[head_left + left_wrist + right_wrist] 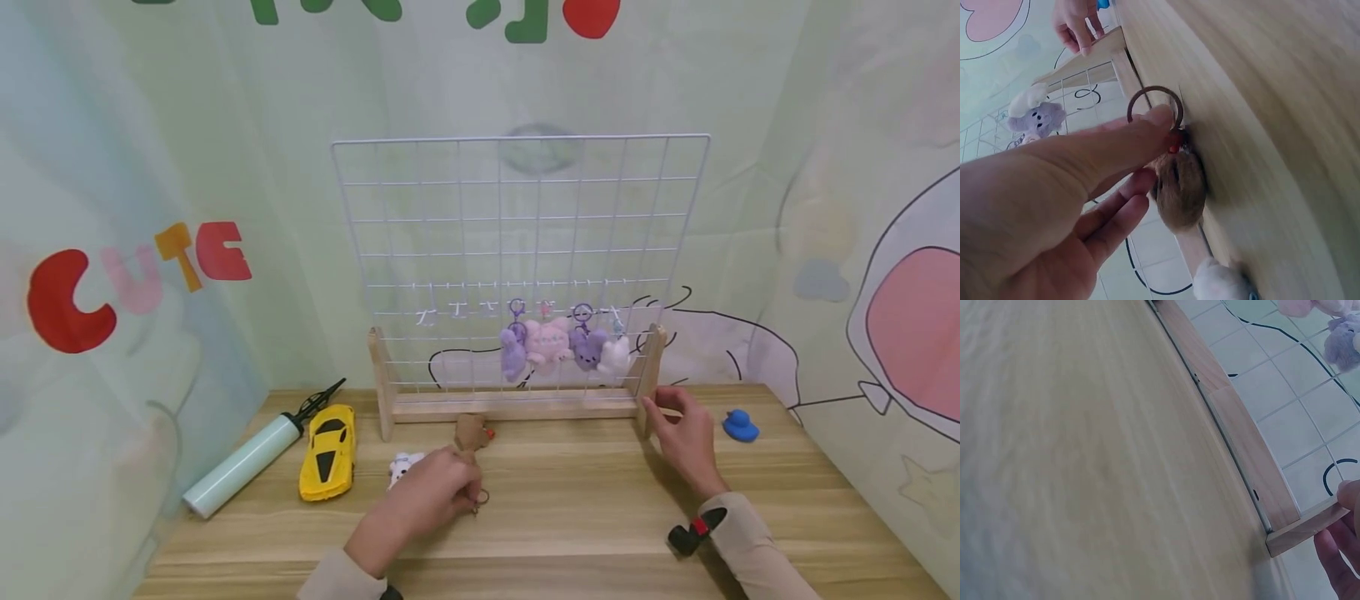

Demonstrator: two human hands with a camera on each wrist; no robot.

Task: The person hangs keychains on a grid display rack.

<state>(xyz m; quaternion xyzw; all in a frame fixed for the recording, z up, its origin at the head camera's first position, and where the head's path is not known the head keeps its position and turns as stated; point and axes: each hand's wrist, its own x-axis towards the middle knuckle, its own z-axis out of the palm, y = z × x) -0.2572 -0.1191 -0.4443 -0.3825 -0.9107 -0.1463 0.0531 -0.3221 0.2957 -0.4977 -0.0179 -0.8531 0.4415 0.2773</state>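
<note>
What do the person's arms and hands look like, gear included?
The left hand and right hand wear no gloves. The left sleeve and right sleeve are beige. A black device with a red patch sits at the right cuff; a black edge shows at the left.

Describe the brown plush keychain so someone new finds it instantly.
On the table stands a white wire rack. Just in front of its base is the brown plush keychain, its ring pinched by the left hand. Only it is brown with a red spot; the neighbouring plush is white, the hanging plushes pink, purple or white.
</note>
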